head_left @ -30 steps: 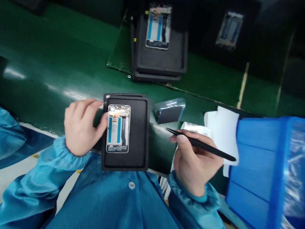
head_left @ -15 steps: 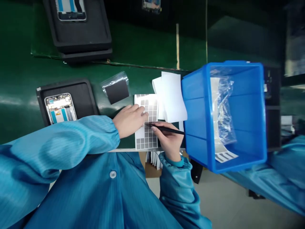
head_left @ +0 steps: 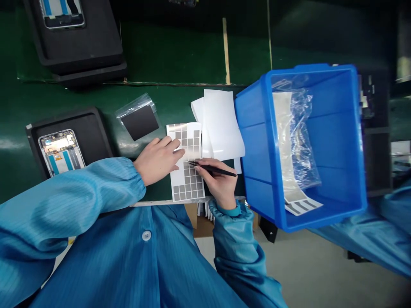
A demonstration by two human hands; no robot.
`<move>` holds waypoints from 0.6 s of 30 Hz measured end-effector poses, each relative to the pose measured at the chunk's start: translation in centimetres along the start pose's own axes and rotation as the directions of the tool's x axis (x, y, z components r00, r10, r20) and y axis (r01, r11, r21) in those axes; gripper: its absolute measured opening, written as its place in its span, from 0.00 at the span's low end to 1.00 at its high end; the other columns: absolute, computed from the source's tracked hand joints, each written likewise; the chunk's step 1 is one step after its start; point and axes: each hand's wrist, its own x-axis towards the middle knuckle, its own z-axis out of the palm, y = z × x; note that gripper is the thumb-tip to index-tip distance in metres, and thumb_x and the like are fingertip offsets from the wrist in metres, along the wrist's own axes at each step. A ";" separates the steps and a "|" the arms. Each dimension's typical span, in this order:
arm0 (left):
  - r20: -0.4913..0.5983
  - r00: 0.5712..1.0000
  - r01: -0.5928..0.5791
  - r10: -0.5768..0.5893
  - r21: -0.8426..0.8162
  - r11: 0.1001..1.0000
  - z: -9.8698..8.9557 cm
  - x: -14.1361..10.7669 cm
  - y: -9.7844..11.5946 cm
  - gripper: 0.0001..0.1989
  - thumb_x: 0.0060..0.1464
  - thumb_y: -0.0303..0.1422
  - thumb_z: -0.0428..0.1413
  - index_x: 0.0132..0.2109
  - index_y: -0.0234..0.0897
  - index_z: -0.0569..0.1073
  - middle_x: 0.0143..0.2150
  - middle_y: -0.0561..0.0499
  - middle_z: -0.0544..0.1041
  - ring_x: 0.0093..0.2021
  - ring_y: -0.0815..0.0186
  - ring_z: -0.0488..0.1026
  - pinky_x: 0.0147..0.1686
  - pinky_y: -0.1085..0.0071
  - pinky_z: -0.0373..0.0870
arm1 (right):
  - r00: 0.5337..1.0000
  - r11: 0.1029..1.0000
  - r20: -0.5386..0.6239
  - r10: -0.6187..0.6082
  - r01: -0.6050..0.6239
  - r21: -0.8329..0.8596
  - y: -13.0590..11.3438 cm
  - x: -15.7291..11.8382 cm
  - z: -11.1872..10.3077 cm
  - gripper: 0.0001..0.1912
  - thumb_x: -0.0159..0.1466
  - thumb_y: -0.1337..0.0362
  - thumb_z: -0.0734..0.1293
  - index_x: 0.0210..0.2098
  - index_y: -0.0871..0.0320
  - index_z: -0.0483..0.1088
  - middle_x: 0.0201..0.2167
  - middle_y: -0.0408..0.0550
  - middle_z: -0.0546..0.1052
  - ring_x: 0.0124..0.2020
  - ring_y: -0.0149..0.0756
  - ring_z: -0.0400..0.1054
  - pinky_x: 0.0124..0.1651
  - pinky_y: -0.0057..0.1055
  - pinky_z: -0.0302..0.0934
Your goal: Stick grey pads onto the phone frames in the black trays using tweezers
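A white sheet of small grey square stickers lies at the table's near edge, with several squares gone from its left part. My left hand rests on the sheet's left side, fingers spread and lying on it. Pinched in my right hand is a pair of black tweezers, whose tips touch or hover just above the middle of the sheet; I cannot tell which. White backing paper lies just beyond, to the right. Left of the sheet is a clear bag with a dark rectangular piece.
A blue bin on the right holds clear plastic and a used strip. On the left, a black tray carries an opened phone. Stacked black trays with another phone stand farther back. Another person's sleeve shows at far right.
The whole view has shifted, so everything appears farther left. My left fingers look a little more spread, with the thumb now showing. The tweezers stay over the sheet's middle.
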 end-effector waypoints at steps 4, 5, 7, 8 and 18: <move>0.005 1.000 -0.003 0.003 0.001 1.000 0.1 -0.1 0.0 0.23 0.63 0.39 0.57 0.62 0.36 0.69 0.57 0.42 0.71 0.55 0.52 0.66 0.45 0.62 0.60 | 1.000 1.000 0.014 0.004 -0.004 0.022 0.2 0.0 -0.1 0.08 0.58 0.68 0.76 0.38 0.54 0.80 0.38 0.46 0.84 0.40 0.39 0.80 0.47 0.41 0.76; 0.003 1.000 -0.004 0.004 0.002 1.000 0.1 -0.1 0.0 0.23 0.63 0.39 0.57 0.62 0.36 0.69 0.56 0.42 0.71 0.55 0.52 0.66 0.45 0.62 0.60 | 1.000 1.000 0.010 0.003 -0.003 0.024 0.2 0.1 -0.1 0.08 0.58 0.68 0.76 0.38 0.54 0.80 0.38 0.46 0.84 0.40 0.39 0.80 0.47 0.41 0.76; -0.003 1.000 -0.004 0.004 0.007 1.000 0.1 -0.1 0.0 0.23 0.63 0.39 0.58 0.62 0.36 0.69 0.56 0.42 0.71 0.54 0.52 0.66 0.45 0.62 0.60 | 1.000 1.000 -0.002 0.000 0.001 0.016 0.1 0.1 -0.1 0.08 0.58 0.67 0.76 0.38 0.54 0.80 0.38 0.46 0.84 0.40 0.39 0.80 0.48 0.41 0.76; -0.006 1.000 -0.004 0.004 0.011 1.000 0.1 -0.1 0.0 0.23 0.63 0.39 0.58 0.62 0.36 0.69 0.56 0.42 0.71 0.54 0.53 0.66 0.45 0.62 0.60 | 1.000 1.000 -0.006 -0.002 0.002 0.009 0.1 0.1 -0.1 0.08 0.58 0.67 0.76 0.38 0.54 0.80 0.38 0.46 0.84 0.40 0.39 0.80 0.48 0.41 0.76; -0.008 1.000 -0.010 0.010 0.002 1.000 0.2 0.0 -0.1 0.21 0.63 0.39 0.58 0.60 0.35 0.70 0.56 0.41 0.72 0.54 0.52 0.67 0.45 0.61 0.61 | 0.994 1.000 -0.109 0.026 -0.027 -0.009 -0.4 -0.3 0.1 0.06 0.56 0.63 0.77 0.33 0.54 0.80 0.33 0.47 0.84 0.37 0.42 0.80 0.44 0.43 0.77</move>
